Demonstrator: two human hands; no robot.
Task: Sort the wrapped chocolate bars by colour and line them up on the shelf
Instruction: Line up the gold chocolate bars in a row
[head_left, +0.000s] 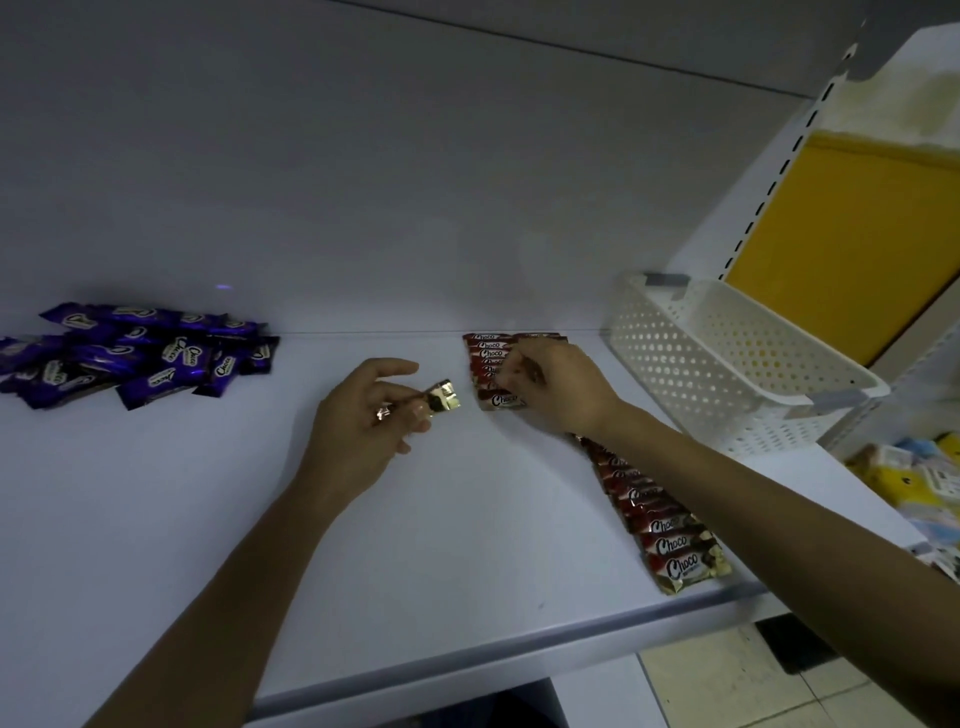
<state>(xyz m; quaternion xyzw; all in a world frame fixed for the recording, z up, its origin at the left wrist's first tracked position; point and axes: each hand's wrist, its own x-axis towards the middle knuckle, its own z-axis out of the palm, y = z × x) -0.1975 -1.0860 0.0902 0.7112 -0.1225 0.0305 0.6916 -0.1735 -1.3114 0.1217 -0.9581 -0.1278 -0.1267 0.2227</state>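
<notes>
A loose heap of purple-wrapped chocolate bars (140, 353) lies at the back left of the white shelf (363, 545). Red-wrapped bars (660, 525) overlap in a row that runs from the shelf's front right towards the back wall, where more red bars (485, 353) are lined up. My left hand (363, 421) hovers over the shelf's middle, pinching a bar whose gold wrapper end (441, 397) sticks out. My right hand (558, 387) rests on the far part of the red row, fingers closed on a red bar (504, 400) there.
A white perforated plastic basket (727, 364) stands at the shelf's right end. Behind it rise a slotted shelf upright and a yellow panel (841, 244). Packets in pale colours (914, 467) sit lower right. The shelf's front lip (519, 649) runs across below my forearms.
</notes>
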